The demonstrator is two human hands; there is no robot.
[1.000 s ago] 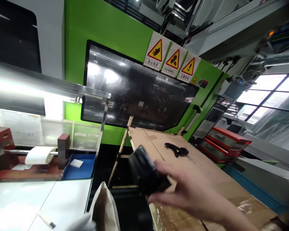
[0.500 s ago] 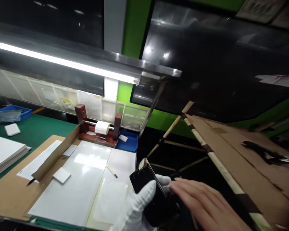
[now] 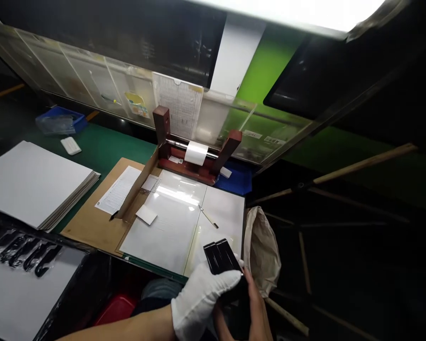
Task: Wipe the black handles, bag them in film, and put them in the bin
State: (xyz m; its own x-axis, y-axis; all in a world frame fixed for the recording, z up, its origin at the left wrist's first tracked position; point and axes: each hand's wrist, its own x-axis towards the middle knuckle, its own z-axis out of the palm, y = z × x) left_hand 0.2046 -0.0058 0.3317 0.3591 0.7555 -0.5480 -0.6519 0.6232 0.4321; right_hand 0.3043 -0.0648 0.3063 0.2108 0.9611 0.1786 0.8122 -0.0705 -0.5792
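Note:
My left hand (image 3: 206,289), in a white glove, is closed around glossy black flat pieces (image 3: 220,255), its thumb lying across their face. Two of the pieces show side by side, their far ends slightly uneven. My bare right hand (image 3: 255,303) wraps the lower right side of the same pieces, fingers along the edge and thumb below. Their lower end is dark and partly hidden by the hands. Beyond them, a thin craft knife or pen-like tool (image 3: 209,218) lies on the white work surface (image 3: 163,237).
A label roll (image 3: 196,152) hangs on a red-brown stand (image 3: 188,173) behind the board. A blue tray (image 3: 239,177) sits to its right. White sheets (image 3: 39,184) are stacked at left, near black hook-shaped parts (image 3: 24,251). A cloth bag (image 3: 262,251) hangs at the right edge.
My view has swung right to left and down, bringing the left stack and hook-shaped parts into sight. My right hand has moved from above the black pieces to gripping their side.

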